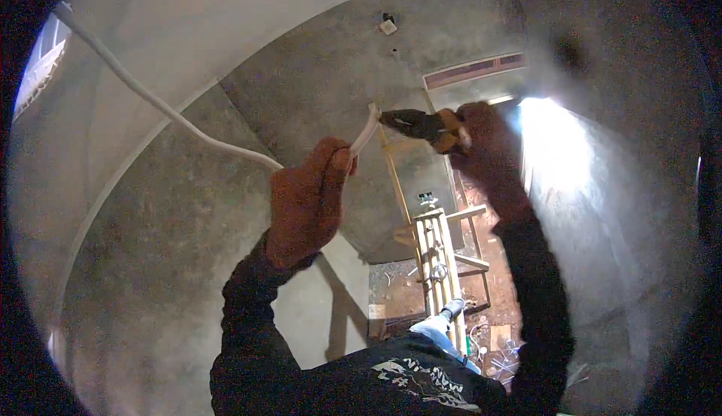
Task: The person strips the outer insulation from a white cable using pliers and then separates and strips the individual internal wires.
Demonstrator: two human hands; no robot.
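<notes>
A white cable (pixel 173 115) runs down from the upper left into my left hand (pixel 308 205), which is closed around it near its end. The short end rises out of my fingers, bending up to the tip of a pair of pliers (pixel 410 124) with dark jaws and yellowish grips. My right hand (pixel 481 153) is closed on the pliers' handles. The jaws touch the cable's end; whether they grip it is too small to tell.
Below me is a wooden scaffold (pixel 436 250) of long poles, with my foot (pixel 453 308) on it, above a reddish floor (pixel 492 250) with scattered debris. Grey plastered walls (pixel 150 250) surround it. A small wall box (pixel 387 26), a bright opening (pixel 556 145) and a window at the far left (pixel 45 55) show.
</notes>
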